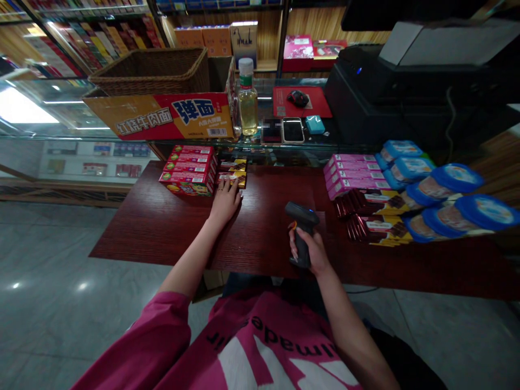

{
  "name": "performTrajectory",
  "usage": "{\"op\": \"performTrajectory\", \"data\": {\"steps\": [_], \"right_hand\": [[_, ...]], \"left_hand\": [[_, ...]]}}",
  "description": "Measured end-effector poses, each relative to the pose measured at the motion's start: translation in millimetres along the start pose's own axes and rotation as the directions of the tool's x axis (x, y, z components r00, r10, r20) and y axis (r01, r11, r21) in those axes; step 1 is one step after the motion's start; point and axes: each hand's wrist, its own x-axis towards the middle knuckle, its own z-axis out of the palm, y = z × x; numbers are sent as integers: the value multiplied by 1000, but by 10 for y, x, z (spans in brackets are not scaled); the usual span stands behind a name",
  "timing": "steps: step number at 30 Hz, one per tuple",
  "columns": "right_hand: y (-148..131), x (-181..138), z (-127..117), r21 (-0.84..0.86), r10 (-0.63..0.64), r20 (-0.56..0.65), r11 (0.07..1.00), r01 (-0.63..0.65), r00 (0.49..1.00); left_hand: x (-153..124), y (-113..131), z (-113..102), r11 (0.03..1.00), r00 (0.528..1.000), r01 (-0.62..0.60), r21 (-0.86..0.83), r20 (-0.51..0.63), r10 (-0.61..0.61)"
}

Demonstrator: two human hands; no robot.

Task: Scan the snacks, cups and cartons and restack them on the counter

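A dark red wooden table (260, 227) stands on a grey tiled floor (49, 314), which shows seams and small bright reflections (82, 286) to the left of the table. Directly beyond the table runs a glass counter (65, 95), its lit display shelves (60, 181) visible past the table's left end. Farther behind the table rise wall shelves (270, 64) with dark uprights (284, 38) and light wood-grain backing (319, 21)

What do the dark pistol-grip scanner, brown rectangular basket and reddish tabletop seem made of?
Dark pistol-grip scanner: probably plastic, low sheen, with a smooth, moulded-looking body.
Brown rectangular basket: wicker or a synthetic lookalike; the weave shows.
Reddish tabletop: wood or laminate, streaky grain, soft glossy reflections.
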Motion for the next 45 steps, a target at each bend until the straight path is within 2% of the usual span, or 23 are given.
{"op": "performTrajectory", "data": {"steps": [9, 12, 14, 16, 18, 21, 23, 25, 26, 29, 32, 35, 37, 39, 40, 42, 44, 45], "right_hand": [[14, 6, -3, 88, -35, 4, 996, 35, 999], [12, -63, -38, 128, -67, -15, 989, 68, 998], [4, -146, -103, 145, -92, -34, 985, 96, 995], [-17, -252, -204, 159, -118, -72, 979, 128, 990], [-58, -377, -331, 164, -157, -139, 970, 180, 978], [-149, -585, -546, 147, -238, -272, 947, 284, 933], [-214, -721, -691, 138, -277, -341, 931, 339, 898], [-270, -846, -826, 130, -305, -386, 916, 379, 870], [-293, -903, -885, 122, -319, -404, 910, 396, 857], [-341, -1043, -1016, 94, -344, -445, 900, 426, 827], [-364, -1122, -1069, 77, -355, -460, 897, 435, 814], [-368, -1138, -1060, 75, -359, -454, 896, 437, 815], [-358, -1117, -1028, 87, -350, -440, 900, 428, 827], [-339, -1075, -977, 100, -334, -418, 907, 409, 845], [-328, -1046, -943, 102, -325, -403, 913, 395, 855], [-305, -970, -859, 90, -304, -365, 929, 358, 880], [-284, -864, -752, 57, -281, -316, 948, 314, 906], [-275, -797, -690, 36, -266, -286, 957, 288, 921]], "left_hand": [[4, -83, 61, 996, 997, 19, -86, -68, -24], [-9, 12, 23, 991, 994, -61, -118, -97, 50], [-6, 178, 19, 978, 984, -147, -150, -123, 129], [7, 448, 48, 946, 962, -260, -195, -132, 237], [25, 818, 104, 882, 916, -402, -247, -121, 384], [61, 1480, 226, 727, 787, -603, -328, -97, 609], [101, 1921, 320, 620, 697, -685, -383, -96, 711], [160, 2314, 406, 551, 640, -719, -424, -93, 763], [197, 2482, 445, 538, 630, -722, -436, -91, 771], [337, 2838, 545, 579, 669, -686, -441, -68, 741], [489, 2951, 623, 645, 716, -635, -426, -10, 698], [561, 2863, 624, 644, 711, -636, -425, 3, 703], [521, 2733, 554, 616, 702, -648, -448, -38, 711], [416, 2569, 444, 599, 721, -632, -492, -89, 688], [352, 2477, 385, 605, 748, -602, -521, -102, 656], [230, 2271, 285, 652, 842, -478, -589, -97, 531], [149, 2033, 224, 682, 940, -291, -671, -67, 335], [127, 1901, 207, 674, 971, -196, -712, -46, 234]]}}
